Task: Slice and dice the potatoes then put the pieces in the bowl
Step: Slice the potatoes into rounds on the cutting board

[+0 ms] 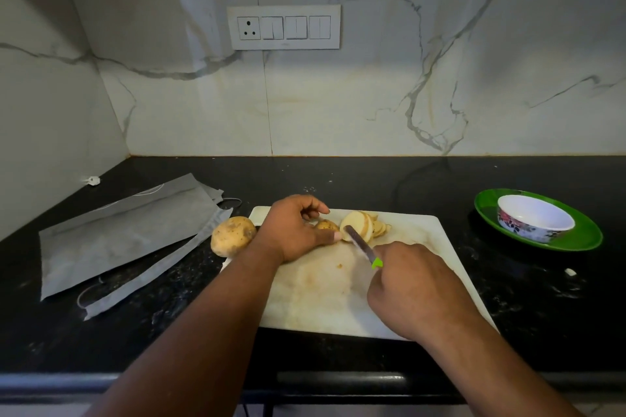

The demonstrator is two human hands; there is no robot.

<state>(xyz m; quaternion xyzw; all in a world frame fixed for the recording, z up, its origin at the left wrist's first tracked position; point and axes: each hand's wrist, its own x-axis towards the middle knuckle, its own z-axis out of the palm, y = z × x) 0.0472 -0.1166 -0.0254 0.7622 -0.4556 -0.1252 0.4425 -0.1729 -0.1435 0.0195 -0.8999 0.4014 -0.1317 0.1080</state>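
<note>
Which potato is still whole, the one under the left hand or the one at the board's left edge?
The potato at the left edge: uncut, untouched. The held potato is partly sliced.

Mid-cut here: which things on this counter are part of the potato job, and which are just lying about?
In use: left hand holding potato end; right hand with knife; slices; cutting board; whole potato; bowl.

Lying about: grey bags; green plate under bowl; wall switches.

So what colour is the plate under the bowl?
Green plate, seen in the head view.
</note>
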